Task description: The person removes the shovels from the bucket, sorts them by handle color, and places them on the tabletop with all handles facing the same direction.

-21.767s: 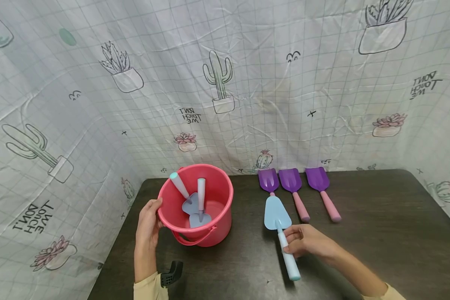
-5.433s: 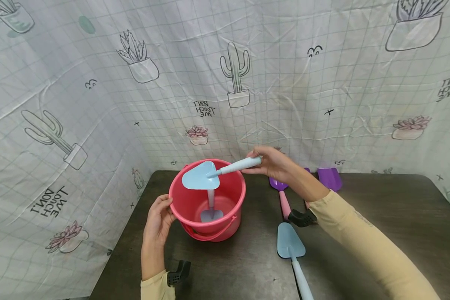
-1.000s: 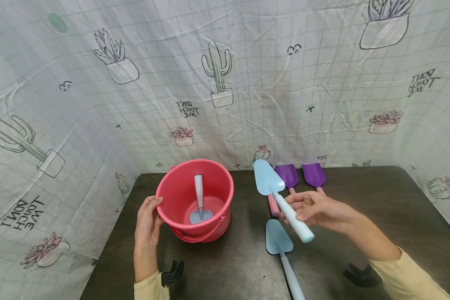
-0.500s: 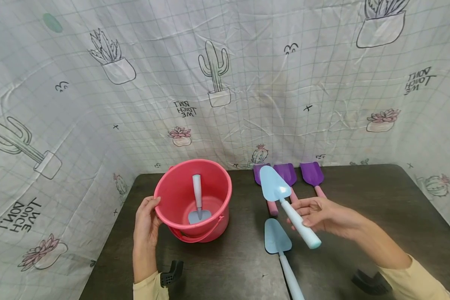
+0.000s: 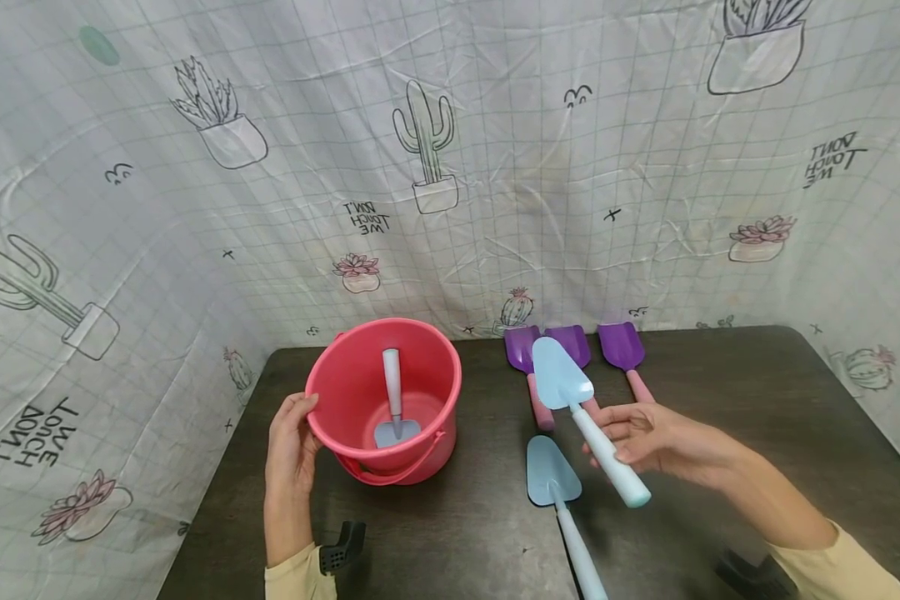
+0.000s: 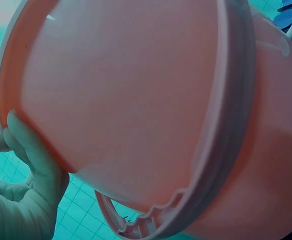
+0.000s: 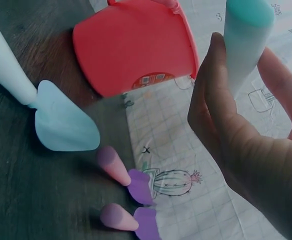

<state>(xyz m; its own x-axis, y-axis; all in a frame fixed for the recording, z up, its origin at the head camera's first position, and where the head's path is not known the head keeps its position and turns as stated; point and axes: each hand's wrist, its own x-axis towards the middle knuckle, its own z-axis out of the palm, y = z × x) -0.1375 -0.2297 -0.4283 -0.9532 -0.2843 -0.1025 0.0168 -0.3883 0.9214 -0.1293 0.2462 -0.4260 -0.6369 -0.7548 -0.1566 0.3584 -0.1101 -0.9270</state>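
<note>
My left hand [image 5: 291, 442] grips the left rim of a red bucket [image 5: 348, 375], fingers hooked over its edge in the left wrist view. Inside the bucket stands one garden trowel [image 5: 393, 383], handle up and leaning on the far wall. Over the table, right of the bucket, my right hand [image 5: 656, 442] pinches a second, light blue trowel [image 5: 562, 379] by its handle, blade pointing away. Its turquoise handle end [image 7: 249, 12] shows up close in the right wrist view. Below it a third trowel [image 5: 551, 475] lies flat, handle toward me.
Three purple toy shovels with pink handles, the left one [image 5: 522, 348], the middle one [image 5: 581, 346] and the right one [image 5: 621, 346], lie along the back of the dark table [image 5: 750, 400]. A patterned cloth [image 5: 540, 167] hangs behind and at both sides.
The bucket held two trowels at first and now holds one. A trowel has come to lie on the table. My right hand has carried another from over the bucket rightward, lately drifting right and down.
</note>
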